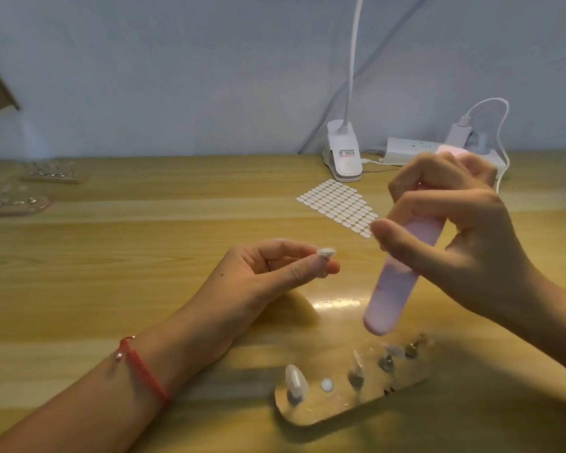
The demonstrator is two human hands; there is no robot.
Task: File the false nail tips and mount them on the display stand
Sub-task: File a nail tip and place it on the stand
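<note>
My left hand [275,269] pinches a pale false nail tip [326,253] between thumb and fingertips, above the wooden table. My right hand [455,223] grips a pink nail file [393,282] that slants down to the left, its lower end just above the display stand. File and nail tip are apart. The clear display stand [314,411] lies at the front with several small pegs. A mounted nail tip [295,380] stands on its leftmost peg, a white adhesive dot [326,384] sits beside it, and another tip [393,349] shows near the right pegs.
A sheet of white adhesive tabs [337,204] lies behind my hands. A clip lamp base [343,155] and a white power strip [415,148] with a plugged charger stand at the back edge. Other clear stands [13,201] sit far left.
</note>
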